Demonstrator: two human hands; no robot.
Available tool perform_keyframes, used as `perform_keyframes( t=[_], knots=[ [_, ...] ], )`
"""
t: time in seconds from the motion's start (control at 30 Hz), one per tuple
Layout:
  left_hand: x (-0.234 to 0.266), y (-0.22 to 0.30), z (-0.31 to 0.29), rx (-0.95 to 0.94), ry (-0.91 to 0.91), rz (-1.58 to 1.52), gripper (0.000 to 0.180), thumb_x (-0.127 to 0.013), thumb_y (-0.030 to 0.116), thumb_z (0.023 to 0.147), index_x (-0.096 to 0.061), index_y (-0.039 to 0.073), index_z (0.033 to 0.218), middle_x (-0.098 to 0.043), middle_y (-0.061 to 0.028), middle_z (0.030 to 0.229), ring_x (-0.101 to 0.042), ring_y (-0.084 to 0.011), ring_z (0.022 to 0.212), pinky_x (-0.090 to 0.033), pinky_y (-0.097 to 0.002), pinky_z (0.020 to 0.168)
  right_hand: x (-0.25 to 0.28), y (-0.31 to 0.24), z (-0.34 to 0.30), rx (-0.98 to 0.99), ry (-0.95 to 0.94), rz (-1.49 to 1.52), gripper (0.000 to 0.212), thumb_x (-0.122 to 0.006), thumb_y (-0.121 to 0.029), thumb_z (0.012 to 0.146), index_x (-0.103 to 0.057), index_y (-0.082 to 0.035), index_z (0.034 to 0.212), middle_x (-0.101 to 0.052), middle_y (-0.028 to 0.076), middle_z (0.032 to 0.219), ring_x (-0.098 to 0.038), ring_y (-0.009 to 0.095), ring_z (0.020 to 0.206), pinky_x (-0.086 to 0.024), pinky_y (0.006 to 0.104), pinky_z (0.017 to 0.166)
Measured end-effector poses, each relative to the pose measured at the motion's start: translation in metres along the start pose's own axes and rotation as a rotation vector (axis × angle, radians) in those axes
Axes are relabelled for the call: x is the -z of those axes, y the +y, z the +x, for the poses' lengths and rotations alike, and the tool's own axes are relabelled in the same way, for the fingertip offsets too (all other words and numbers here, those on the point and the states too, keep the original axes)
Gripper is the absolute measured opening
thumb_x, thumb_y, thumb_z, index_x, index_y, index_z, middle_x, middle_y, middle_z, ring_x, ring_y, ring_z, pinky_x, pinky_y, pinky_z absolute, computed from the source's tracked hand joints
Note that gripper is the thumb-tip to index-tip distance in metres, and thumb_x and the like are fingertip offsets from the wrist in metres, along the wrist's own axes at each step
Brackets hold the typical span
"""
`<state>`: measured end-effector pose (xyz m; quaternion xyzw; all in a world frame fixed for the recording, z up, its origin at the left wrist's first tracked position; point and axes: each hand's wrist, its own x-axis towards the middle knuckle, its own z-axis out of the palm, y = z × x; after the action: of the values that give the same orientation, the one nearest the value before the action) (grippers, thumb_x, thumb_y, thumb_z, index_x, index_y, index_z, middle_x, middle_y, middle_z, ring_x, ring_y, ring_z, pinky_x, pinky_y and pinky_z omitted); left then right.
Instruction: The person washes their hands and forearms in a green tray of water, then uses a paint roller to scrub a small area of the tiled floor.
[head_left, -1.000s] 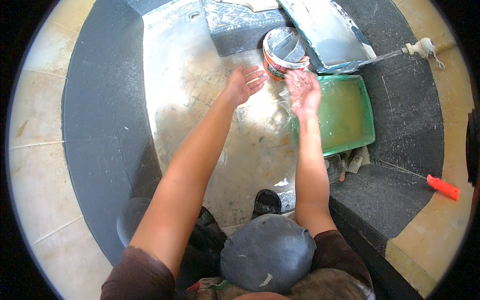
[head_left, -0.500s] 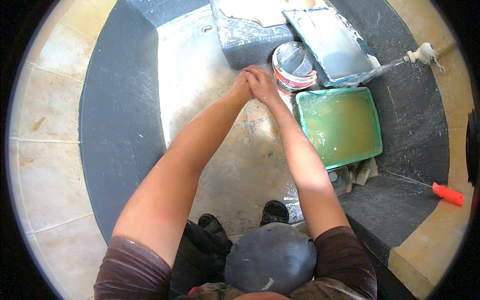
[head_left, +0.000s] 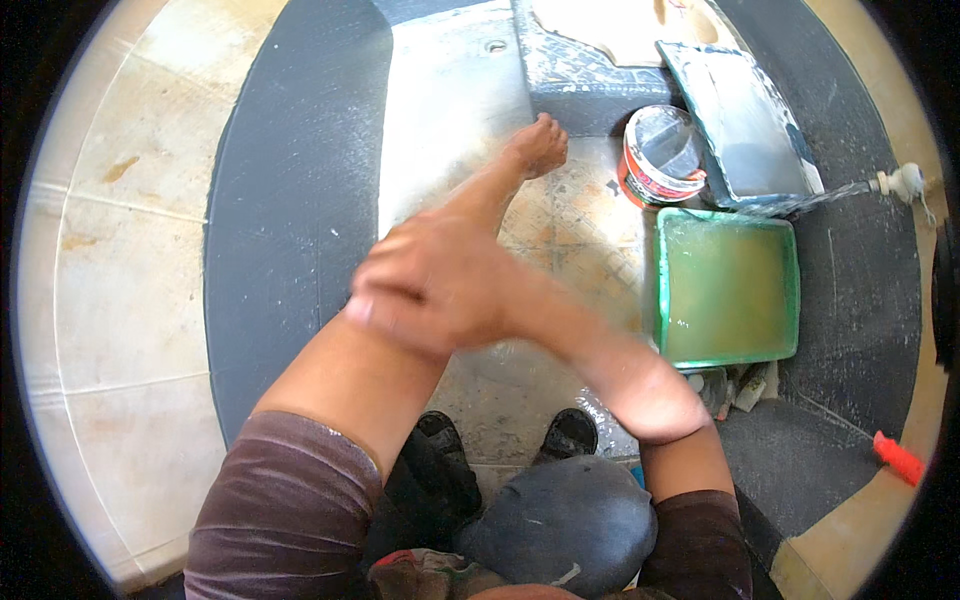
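Note:
My left arm stretches forward across the floor, and at its end my left hand [head_left: 540, 148] is closed, fingers curled in, with nothing visible in it. My right hand [head_left: 430, 280] crosses over and wraps round my left forearm [head_left: 355, 350] below the elbow; motion blurs it a little. Right of my left hand stands a white and red bucket [head_left: 640, 170] holding a grey piece. Beside that, a blue-rimmed tray [head_left: 755, 130] sits tilted. Nearer to me, a green tub [head_left: 798, 300] contains murky yellowish-green water.
Water runs from a white tap [head_left: 905, 183] on the right wall past the tray's near edge. A paint roller with an orange handle [head_left: 898, 458] lies on the right ledge. Dark grey low walls [head_left: 290, 200] surround the tiled floor. Small containers [head_left: 712, 390] sit below the tub.
My hands were clasped together in front; now they are apart. The right hand has moved back onto my left forearm. The view has shifted, with the surroundings appearing further right.

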<state>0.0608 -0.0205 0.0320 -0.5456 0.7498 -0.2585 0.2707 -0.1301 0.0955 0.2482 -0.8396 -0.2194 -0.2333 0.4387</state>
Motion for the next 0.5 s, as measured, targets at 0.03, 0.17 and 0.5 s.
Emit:
perform_keyframes(
  t=[0.03, 0.17, 0.5],
  knots=[
    [0.002, -0.002, -0.001, -0.007, -0.008, 0.023, 0.018, -0.060, 0.022, 0.091, -0.073, 0.012, 0.096, -0.068, -0.0063, 0.102, -0.064, -0.0245, 0.095, -0.046, -0.0435, 0.087, 0.000, 0.031, -0.004, 0.036, 0.005, -0.106, 0.033, -0.054, -0.040, 0.097, -0.074, -0.016, 0.090, -0.073, 0.014, 0.089, -0.071, 0.035, 0.087, -0.052, 0.0485, 0.081],
    [-0.008, 0.022, 0.041, 0.061, 0.208, 0.032, 0.018, -0.061, 0.023, 0.092, -0.076, 0.012, 0.097, -0.071, -0.0077, 0.107, -0.067, -0.0260, 0.100, -0.048, -0.0461, 0.089, 0.039, 0.161, -0.061, -0.747, 0.017, -0.292, 0.038, -0.053, -0.031, 0.097, -0.075, -0.001, 0.102, -0.074, 0.018, 0.103, -0.067, 0.035, 0.104, -0.048, 0.0408, 0.096],
    [0.025, -0.041, 0.034, 0.879, -0.112, -0.998, 0.035, -0.055, 0.034, 0.097, -0.077, 0.006, 0.099, -0.075, -0.0139, 0.099, -0.072, -0.0274, 0.095, -0.058, -0.0453, 0.087, -0.046, -0.031, -0.013, 0.117, 0.447, 0.105, 0.052, -0.052, -0.049, 0.093, -0.071, -0.004, 0.114, -0.070, 0.016, 0.112, -0.065, 0.036, 0.111, -0.040, 0.0552, 0.104]
  ],
)
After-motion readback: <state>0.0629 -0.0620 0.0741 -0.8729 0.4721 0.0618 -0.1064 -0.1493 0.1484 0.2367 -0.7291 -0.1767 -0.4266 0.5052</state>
